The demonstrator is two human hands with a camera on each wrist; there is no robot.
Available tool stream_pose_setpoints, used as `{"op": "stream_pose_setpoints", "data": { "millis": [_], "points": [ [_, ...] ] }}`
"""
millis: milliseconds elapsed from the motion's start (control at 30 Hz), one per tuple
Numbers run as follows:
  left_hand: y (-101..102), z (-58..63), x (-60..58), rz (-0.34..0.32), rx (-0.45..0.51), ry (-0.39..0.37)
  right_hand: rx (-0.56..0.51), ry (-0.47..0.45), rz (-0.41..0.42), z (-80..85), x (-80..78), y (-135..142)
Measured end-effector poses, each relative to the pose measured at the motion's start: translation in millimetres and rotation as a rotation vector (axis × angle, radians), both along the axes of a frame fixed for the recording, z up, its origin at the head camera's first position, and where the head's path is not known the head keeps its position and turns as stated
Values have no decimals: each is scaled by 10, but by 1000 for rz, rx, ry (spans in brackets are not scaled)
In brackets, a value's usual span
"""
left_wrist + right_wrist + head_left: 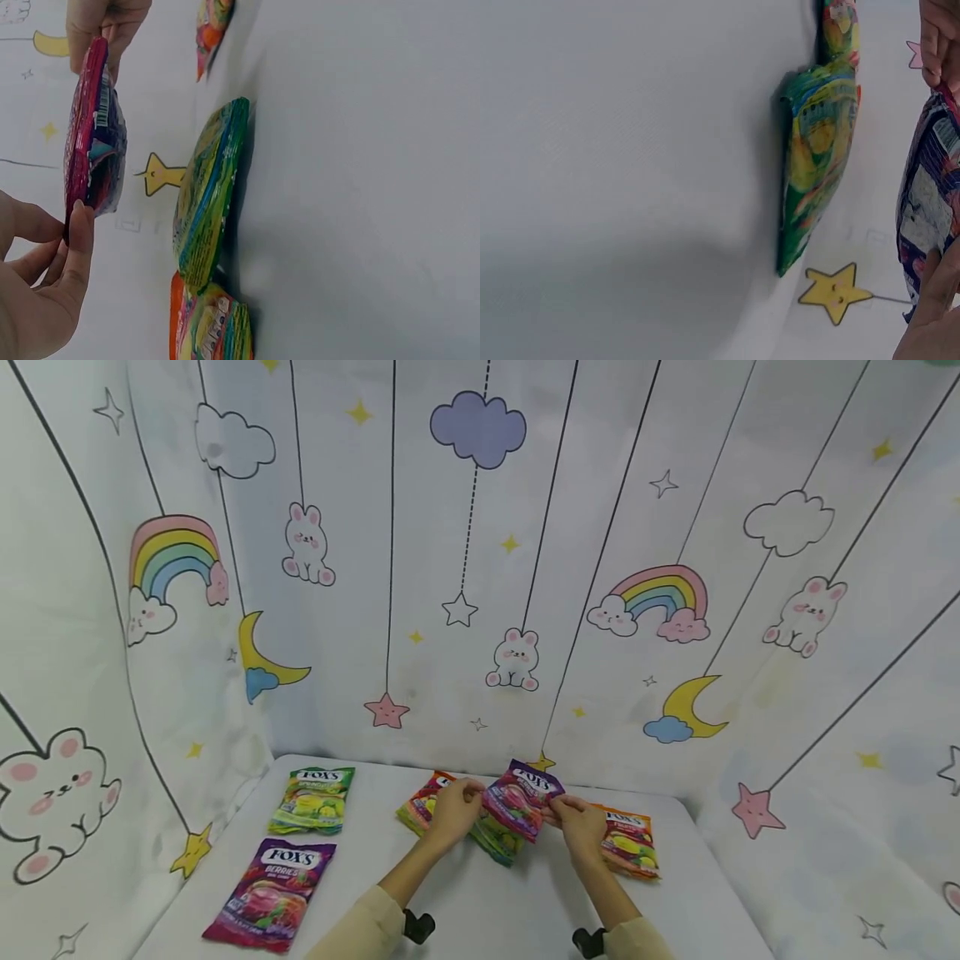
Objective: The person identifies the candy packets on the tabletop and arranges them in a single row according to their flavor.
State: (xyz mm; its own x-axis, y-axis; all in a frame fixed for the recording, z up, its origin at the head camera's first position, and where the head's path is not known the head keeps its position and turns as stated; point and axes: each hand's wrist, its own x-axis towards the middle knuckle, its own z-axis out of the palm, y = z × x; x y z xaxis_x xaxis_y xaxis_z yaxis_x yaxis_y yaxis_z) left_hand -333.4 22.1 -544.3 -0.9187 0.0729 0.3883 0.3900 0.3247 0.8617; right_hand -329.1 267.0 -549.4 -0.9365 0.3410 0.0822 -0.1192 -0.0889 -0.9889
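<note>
A purple FOX'S candy bag (521,800) is held up off the table between both hands. My left hand (454,814) pinches its left edge, as the left wrist view shows with thumb and fingers (76,247) on the seam. On the opposite edge, my right hand (581,828) grips the bag; in the right wrist view its fingers (934,296) lie against the bag's back. Beneath and behind the held bag lies a green candy bag (210,195), touching an orange-and-green candy bag (420,802) partly hidden by my left hand.
An orange FOX'S candy bag (630,843) lies to the right, partly behind the right hand. On the left, a green FOX'S bag (312,800) lies behind a purple berries bag (272,893). The white table (510,910) meets a patterned cloth wall (337,635).
</note>
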Motion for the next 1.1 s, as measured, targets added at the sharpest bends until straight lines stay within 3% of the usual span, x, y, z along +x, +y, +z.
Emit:
{"op": "stream_pose_setpoints", "data": {
  "millis": [200,433,1100],
  "points": [
    [-97,-15,6,-4,27,-44,9,5,9,64,25,-103],
    [-188,-3,37,-8,57,-30,10,-6,26,102,42,-199],
    [-423,17,182,65,118,-97,-6,31,43,158,78,-440]
  ]
}}
